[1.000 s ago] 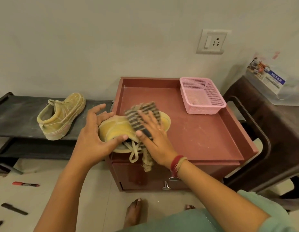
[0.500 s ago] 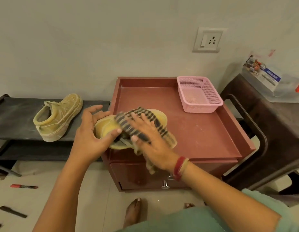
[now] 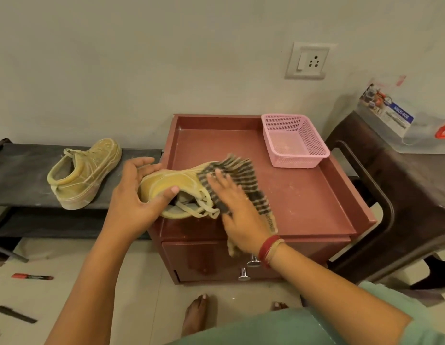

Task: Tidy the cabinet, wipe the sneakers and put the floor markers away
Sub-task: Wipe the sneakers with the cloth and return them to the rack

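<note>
A yellow sneaker (image 3: 175, 181) lies on its side at the front left of the maroon cabinet top (image 3: 303, 195). My left hand (image 3: 139, 195) grips its heel, thumb inside the opening. My right hand (image 3: 235, 207) presses a striped cloth (image 3: 241, 180) flat against the sneaker's toe part; the cloth's end hangs over the cabinet's front edge. The second yellow sneaker (image 3: 84, 173) stands upright on the dark low rack (image 3: 19, 175) at the left. On the floor at the lower left lie a red marker (image 3: 32, 277) and a black marker (image 3: 16, 314).
A pink mesh basket (image 3: 295, 143) sits at the back right of the cabinet top. A dark stool (image 3: 403, 195) with a clear plastic box (image 3: 400, 125) stands right of the cabinet. Two metal knobs (image 3: 249, 267) stick out of the cabinet front. My bare feet (image 3: 196, 314) are below.
My right hand has slid the cloth along the sneaker toward the toe and to the right. My left hand has shifted its hold on the heel, tilting the sneaker more on its side.
</note>
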The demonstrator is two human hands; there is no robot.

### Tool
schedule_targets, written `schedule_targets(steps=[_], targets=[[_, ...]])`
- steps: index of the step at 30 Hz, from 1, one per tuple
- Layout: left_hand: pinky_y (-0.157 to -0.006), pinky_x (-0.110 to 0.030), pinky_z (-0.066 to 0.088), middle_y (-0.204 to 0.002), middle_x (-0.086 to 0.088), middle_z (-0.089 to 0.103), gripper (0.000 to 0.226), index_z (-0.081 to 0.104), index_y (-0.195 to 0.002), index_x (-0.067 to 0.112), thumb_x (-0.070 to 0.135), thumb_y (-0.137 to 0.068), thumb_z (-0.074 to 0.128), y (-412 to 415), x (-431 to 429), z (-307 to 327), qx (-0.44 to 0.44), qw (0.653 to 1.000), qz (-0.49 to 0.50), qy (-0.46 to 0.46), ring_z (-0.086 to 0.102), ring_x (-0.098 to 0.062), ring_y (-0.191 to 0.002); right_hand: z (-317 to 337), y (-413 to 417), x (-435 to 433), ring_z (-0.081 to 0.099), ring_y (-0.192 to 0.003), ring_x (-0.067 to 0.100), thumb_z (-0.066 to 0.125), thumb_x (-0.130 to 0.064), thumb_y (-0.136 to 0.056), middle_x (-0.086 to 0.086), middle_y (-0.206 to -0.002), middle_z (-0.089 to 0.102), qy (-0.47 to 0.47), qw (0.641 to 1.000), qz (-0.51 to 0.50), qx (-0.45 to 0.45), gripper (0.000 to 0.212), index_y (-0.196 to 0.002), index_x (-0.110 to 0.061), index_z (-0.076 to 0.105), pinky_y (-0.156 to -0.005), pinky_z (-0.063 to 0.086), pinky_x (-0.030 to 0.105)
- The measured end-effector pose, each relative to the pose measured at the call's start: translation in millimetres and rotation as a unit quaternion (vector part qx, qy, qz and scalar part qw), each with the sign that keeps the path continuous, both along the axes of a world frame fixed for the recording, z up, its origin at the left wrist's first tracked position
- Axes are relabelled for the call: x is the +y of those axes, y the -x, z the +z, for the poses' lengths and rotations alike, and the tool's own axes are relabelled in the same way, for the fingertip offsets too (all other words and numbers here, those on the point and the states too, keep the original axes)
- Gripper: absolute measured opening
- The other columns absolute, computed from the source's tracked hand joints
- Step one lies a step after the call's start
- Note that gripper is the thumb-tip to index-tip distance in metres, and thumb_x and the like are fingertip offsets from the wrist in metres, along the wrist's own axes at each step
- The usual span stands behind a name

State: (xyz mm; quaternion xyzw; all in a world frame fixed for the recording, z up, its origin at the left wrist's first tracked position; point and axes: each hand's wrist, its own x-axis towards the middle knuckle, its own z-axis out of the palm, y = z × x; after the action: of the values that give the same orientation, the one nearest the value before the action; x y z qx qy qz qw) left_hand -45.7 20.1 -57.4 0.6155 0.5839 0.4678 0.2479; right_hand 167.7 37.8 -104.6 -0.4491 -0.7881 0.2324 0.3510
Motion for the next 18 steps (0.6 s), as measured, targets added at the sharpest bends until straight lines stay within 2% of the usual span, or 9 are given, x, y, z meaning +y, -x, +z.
schedule_targets(steps=[2, 4, 6, 7, 8, 10, 12, 15, 18], targets=[[-0.082, -0.008, 0.036, -0.112, 0.031, 0.054, 0.079, 0.039, -0.124, 0.032, 0.065, -0.057, 0.065, -0.8, 0.3, 0.9, -0.001, 1.0, 0.003, 0.003, 0.049, 0.023, -0.103, -16.7, -6.1, 3.9, 0.008, -0.145, 0.016, 0.044, 0.008, -0.076, -0.01, -0.157, -0.004, -0.033, 0.992, -0.018, -0.121, 0.092, -0.148, -0.033, 0.005, -0.113, 0.027, 0.035], [-0.081, -0.01, 0.037, -0.109, 0.033, 0.054, 0.078, 0.039, -0.123, 0.033, 0.065, -0.057, 0.064, -1.2, 1.8, 2.0, -0.006, 1.0, 0.012, 0.005, 0.049, 0.023, -0.101, -21.0, -15.0, 6.7, 0.003, -0.145, 0.02, 0.045, 0.005, -0.077, -0.01, -0.154, -0.013, -0.031, 0.974, -0.077, -0.212, 0.09, -0.148, -0.029, 0.001, -0.116, 0.019, 0.039], [-0.083, -0.014, 0.039, -0.109, 0.033, 0.054, 0.079, 0.04, -0.124, 0.032, 0.065, -0.057, 0.064, -1.1, 4.0, 2.2, -0.01, 1.0, 0.016, 0.007, 0.05, 0.019, -0.102, -20.8, -22.6, 7.2, -0.004, -0.145, 0.02, 0.04, 0.003, -0.082, -0.011, -0.153, -0.017, -0.012, 0.959, -0.091, -0.269, 0.084, -0.148, -0.029, 0.0, -0.118, 0.01, 0.038], [-0.085, -0.017, 0.04, -0.109, 0.032, 0.054, 0.079, 0.04, -0.125, 0.031, 0.065, -0.057, 0.064, -0.9, 4.8, 2.1, -0.012, 1.0, 0.017, 0.008, 0.051, 0.016, -0.104, -20.0, -24.1, 7.3, -0.003, -0.145, 0.019, 0.039, 0.002, -0.083, -0.01, -0.154, -0.014, 0.001, 0.961, -0.094, -0.259, 0.081, -0.149, -0.028, 0.002, -0.118, 0.009, 0.037], [-0.087, -0.02, 0.041, -0.109, 0.031, 0.055, 0.08, 0.04, -0.126, 0.031, 0.065, -0.058, 0.064, -0.8, 5.2, 1.9, -0.013, 1.0, 0.017, 0.009, 0.051, 0.013, -0.105, -17.1, -23.3, 5.3, -0.002, -0.145, 0.016, 0.038, 0.002, -0.084, -0.011, -0.155, -0.009, 0.017, 0.972, -0.102, -0.209, 0.078, -0.149, -0.028, 0.007, -0.118, 0.01, 0.037], [-0.09, -0.024, 0.042, -0.11, 0.031, 0.054, 0.079, 0.039, -0.125, 0.032, 0.066, -0.058, 0.064, 0.0, 5.0, 1.3, -0.01, 1.0, 0.016, 0.01, 0.051, 0.012, -0.107, -8.2, -17.0, -0.1, 0.002, -0.144, 0.01, 0.036, 0.003, -0.086, -0.016, -0.153, 0.0, 0.034, 0.989, -0.126, -0.067, 0.072, -0.148, -0.028, 0.015, -0.118, 0.011, 0.031], [-0.092, -0.026, 0.042, -0.11, 0.032, 0.053, 0.076, 0.038, -0.123, 0.035, 0.066, -0.059, 0.064, 1.1, 4.0, 0.9, -0.003, 1.0, 0.014, 0.012, 0.051, 0.012, -0.107, -5.6, -7.6, -4.3, 0.004, -0.144, 0.009, 0.033, 0.003, -0.083, -0.016, -0.154, 0.004, 0.014, 0.996, -0.08, -0.024, 0.074, -0.147, -0.03, 0.017, -0.118, 0.009, 0.029], [-0.094, -0.029, 0.043, -0.111, 0.033, 0.054, 0.072, 0.038, -0.121, 0.039, 0.066, -0.059, 0.065, 1.4, 3.6, 0.9, 0.004, 1.0, 0.012, 0.012, 0.052, 0.008, -0.11, -8.7, -7.4, -1.4, 0.012, -0.144, 0.013, 0.036, 0.008, -0.08, -0.012, -0.156, 0.005, 0.008, 0.991, -0.018, -0.134, 0.085, -0.148, -0.033, 0.006, -0.117, 0.015, 0.032], [-0.096, -0.031, 0.044, -0.11, 0.032, 0.054, 0.072, 0.04, -0.12, 0.037, 0.065, -0.059, 0.065, 0.5, 3.3, 1.4, 0.002, 1.0, 0.017, 0.008, 0.052, 0.008, -0.109, -12.7, -28.9, 15.5, 0.012, -0.144, 0.022, 0.038, 0.003, -0.083, -0.007, -0.157, 0.005, -0.026, 0.946, -0.073, -0.314, 0.079, -0.149, -0.029, 0.006, -0.116, 0.007, 0.036]])
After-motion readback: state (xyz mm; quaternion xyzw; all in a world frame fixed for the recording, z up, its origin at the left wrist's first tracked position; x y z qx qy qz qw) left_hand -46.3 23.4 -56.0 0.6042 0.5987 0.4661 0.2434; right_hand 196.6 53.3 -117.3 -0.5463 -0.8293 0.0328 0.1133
